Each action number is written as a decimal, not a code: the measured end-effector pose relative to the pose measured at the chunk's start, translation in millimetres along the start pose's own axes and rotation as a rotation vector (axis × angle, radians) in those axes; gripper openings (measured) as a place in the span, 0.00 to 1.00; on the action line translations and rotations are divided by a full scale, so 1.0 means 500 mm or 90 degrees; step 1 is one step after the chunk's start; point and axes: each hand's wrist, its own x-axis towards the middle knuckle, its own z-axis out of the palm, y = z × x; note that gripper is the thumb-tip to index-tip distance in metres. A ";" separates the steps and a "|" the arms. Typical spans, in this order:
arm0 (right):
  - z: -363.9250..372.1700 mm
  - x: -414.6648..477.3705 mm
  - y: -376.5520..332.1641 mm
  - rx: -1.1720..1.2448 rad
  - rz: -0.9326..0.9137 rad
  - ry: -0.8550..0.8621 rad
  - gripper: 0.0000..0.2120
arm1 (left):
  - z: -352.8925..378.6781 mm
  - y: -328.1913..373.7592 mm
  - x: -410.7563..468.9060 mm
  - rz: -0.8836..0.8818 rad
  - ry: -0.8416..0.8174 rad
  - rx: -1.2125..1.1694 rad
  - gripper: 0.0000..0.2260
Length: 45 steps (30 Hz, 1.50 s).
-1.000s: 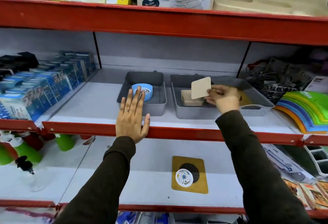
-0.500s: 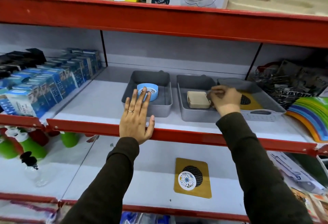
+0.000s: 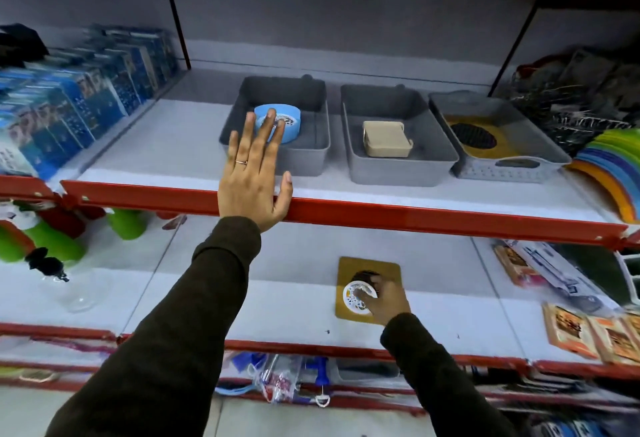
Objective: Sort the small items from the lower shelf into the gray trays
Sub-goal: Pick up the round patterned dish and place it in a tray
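Note:
Three gray trays stand on the upper shelf. The left tray (image 3: 308, 159) holds a blue round item (image 3: 292, 121). In the middle tray (image 3: 398, 170) lies a stack of beige squares (image 3: 386, 138). The right tray (image 3: 502, 170) holds a yellow mat with a black mesh circle (image 3: 472, 137). On the lower shelf lies another yellow mat (image 3: 349, 270) with a white round disc (image 3: 355, 294) on it. My right hand (image 3: 386, 301) rests on that mat with its fingers curled on the disc. My left hand (image 3: 254, 173) lies flat on the red shelf edge, fingers spread.
Blue boxes (image 3: 69, 114) fill the upper shelf's left side. Wire items (image 3: 571, 104) and rainbow-coloured pieces (image 3: 613, 166) sit at its right. Green bottles (image 3: 52, 242) stand at the lower left, flat packets (image 3: 571, 329) at the lower right. The red shelf edge (image 3: 415, 218) juts out between the levels.
My right hand let go of the beige square on the stack in the middle tray and dropped to the lower shelf onto the white disc. The view tilted down.

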 end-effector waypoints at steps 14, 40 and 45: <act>0.051 0.029 0.093 0.127 0.121 0.091 0.16 | -0.003 0.001 0.003 -0.012 -0.009 0.013 0.33; -0.252 -0.269 -0.257 0.677 -0.253 0.166 0.14 | -0.013 -0.001 0.001 -0.033 -0.070 -0.005 0.35; -0.273 -0.135 -0.402 0.591 -0.291 0.146 0.14 | -0.010 -0.003 0.004 -0.040 -0.065 -0.016 0.35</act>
